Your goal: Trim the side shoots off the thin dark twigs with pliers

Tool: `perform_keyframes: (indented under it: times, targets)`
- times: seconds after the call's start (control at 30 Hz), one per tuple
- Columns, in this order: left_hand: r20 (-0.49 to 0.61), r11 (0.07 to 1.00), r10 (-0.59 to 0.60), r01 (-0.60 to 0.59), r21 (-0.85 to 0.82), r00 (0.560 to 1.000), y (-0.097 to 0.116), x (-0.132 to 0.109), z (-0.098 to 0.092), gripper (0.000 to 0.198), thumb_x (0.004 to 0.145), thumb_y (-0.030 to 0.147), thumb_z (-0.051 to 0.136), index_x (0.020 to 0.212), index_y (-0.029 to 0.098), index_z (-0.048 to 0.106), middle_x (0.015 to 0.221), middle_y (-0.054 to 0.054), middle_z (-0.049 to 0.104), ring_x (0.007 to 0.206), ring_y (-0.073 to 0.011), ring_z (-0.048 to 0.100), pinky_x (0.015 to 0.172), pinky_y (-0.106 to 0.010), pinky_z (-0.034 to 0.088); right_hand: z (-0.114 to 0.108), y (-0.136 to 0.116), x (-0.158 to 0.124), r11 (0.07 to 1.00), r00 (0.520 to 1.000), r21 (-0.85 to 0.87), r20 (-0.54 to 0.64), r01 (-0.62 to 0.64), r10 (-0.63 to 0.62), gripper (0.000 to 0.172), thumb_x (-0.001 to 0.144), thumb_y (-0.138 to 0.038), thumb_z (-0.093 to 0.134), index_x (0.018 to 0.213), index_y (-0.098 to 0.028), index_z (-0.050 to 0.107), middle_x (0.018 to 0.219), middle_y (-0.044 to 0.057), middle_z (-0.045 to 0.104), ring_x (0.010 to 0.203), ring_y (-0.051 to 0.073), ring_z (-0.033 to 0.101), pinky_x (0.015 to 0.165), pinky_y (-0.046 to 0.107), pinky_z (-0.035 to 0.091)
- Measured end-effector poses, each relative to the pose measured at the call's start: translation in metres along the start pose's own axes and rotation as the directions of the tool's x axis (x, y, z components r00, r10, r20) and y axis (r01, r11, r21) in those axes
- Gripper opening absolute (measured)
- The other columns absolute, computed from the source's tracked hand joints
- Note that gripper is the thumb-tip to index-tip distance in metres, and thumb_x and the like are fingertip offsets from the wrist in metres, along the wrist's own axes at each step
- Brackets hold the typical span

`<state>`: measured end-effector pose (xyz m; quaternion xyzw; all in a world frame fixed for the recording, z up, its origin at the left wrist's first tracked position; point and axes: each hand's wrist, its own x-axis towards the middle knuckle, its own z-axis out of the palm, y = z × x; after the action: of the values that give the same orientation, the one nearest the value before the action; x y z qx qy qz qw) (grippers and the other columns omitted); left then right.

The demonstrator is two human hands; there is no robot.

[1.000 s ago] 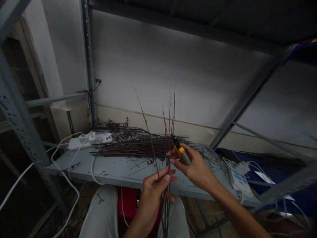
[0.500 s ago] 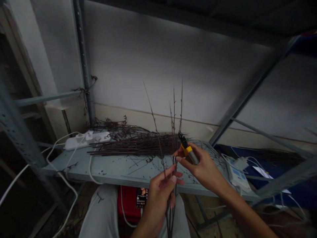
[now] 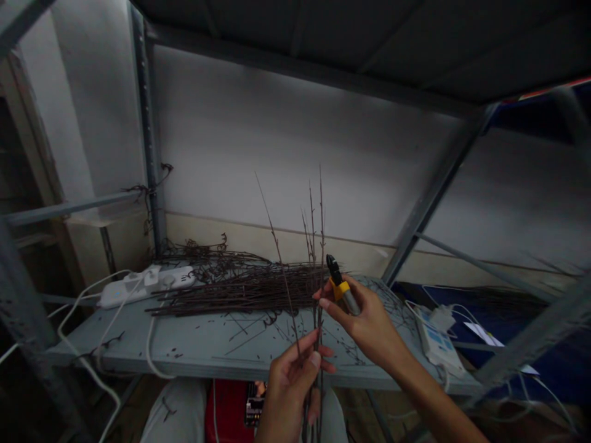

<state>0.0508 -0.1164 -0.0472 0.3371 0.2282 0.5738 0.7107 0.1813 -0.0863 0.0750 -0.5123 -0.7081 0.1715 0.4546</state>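
My left hand [image 3: 290, 384] is closed around a small bundle of thin dark twigs [image 3: 314, 246] that stand upright in front of me. My right hand [image 3: 362, 317] grips small cutters with yellow-and-grey handles [image 3: 339, 284], the black jaws pointing up just right of the twig stems. The thumb and forefinger of that hand also touch the stems. Behind the hands a flat pile of dark cut twigs [image 3: 240, 286] lies on the grey shelf board [image 3: 194, 344].
A white power strip [image 3: 143, 284] with white cables sits at the shelf's left end. A white-and-blue device [image 3: 436, 341] with cords lies at its right end. Grey metal rack posts [image 3: 143, 135] and a diagonal brace [image 3: 434, 191] frame the shelf. A red object [image 3: 228, 406] sits below, between my knees.
The view tilted and shifted a little; both hands stay together on the upright twigs, with the cutters still beside the stems. My left hand sits slightly lower in the frame.
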Motion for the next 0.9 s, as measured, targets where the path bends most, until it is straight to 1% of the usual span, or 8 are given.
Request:
perform_keyframes:
  times: [0.17, 0.37, 0.53, 0.7, 0.9]
  targets:
    - [0.009, 1.0, 0.006, -0.006, -0.017, 1.0, 0.0, 0.0, 0.0, 0.053, 0.076, 0.047, 0.082, 0.119, 0.017, 0.074, 0.101, -0.016, 0.073, 0.086, -0.0223, 0.068, 0.032, -0.01, 0.032, -0.002, -0.001, -0.001, 1.0, 1.0, 0.0, 0.009, 0.01, -0.01, 0.016, 0.085, -0.034, 0.067, 0.094, -0.022, 0.063, 0.098, 0.006, 0.075, 0.093, 0.024, 0.07, 0.087, 0.038, 0.054]
    - [0.033, 0.995, -0.027, 0.03, -0.098, 0.999, 0.002, -0.001, 0.001, 0.055, 0.074, 0.05, 0.083, 0.117, 0.017, 0.075, 0.099, -0.016, 0.074, 0.084, -0.0217, 0.069, 0.032, -0.01, 0.028, -0.008, -0.003, -0.002, 1.0, 0.999, 0.023, 0.054, 0.002, -0.003, 0.015, 0.086, -0.034, 0.066, 0.096, -0.023, 0.064, 0.099, 0.005, 0.076, 0.092, 0.024, 0.07, 0.087, 0.038, 0.054]
    - [0.067, 0.995, -0.048, 0.053, -0.081, 0.997, 0.004, -0.001, -0.001, 0.052, 0.078, 0.049, 0.08, 0.118, 0.017, 0.072, 0.1, -0.016, 0.074, 0.083, -0.021, 0.07, 0.032, -0.01, 0.025, -0.006, -0.007, -0.003, 0.999, 0.999, -0.033, 0.033, 0.042, -0.041, 0.011, 0.086, -0.03, 0.065, 0.095, -0.023, 0.064, 0.095, 0.003, 0.074, 0.093, 0.024, 0.069, 0.088, 0.037, 0.052]
    - [0.131, 0.994, -0.051, 0.063, -0.086, 0.99, 0.004, 0.0, -0.004, 0.051, 0.081, 0.046, 0.078, 0.124, 0.019, 0.068, 0.104, -0.016, 0.073, 0.082, -0.0207, 0.07, 0.032, -0.01, 0.024, -0.003, -0.009, -0.002, 0.997, 0.997, -0.03, 0.039, 0.066, -0.065, 0.009, 0.086, -0.026, 0.063, 0.095, -0.024, 0.064, 0.095, 0.001, 0.074, 0.094, 0.023, 0.068, 0.087, 0.035, 0.051]
    - [0.141, 0.992, -0.062, 0.077, -0.103, 0.988, 0.003, 0.001, -0.007, 0.051, 0.081, 0.046, 0.078, 0.124, 0.019, 0.067, 0.103, -0.016, 0.072, 0.08, -0.019, 0.069, 0.032, -0.01, 0.025, -0.006, -0.015, -0.001, 0.998, 0.996, -0.004, 0.068, 0.06, -0.059, 0.008, 0.087, -0.031, 0.064, 0.093, -0.025, 0.064, 0.096, 0.003, 0.074, 0.095, 0.024, 0.068, 0.09, 0.036, 0.051]
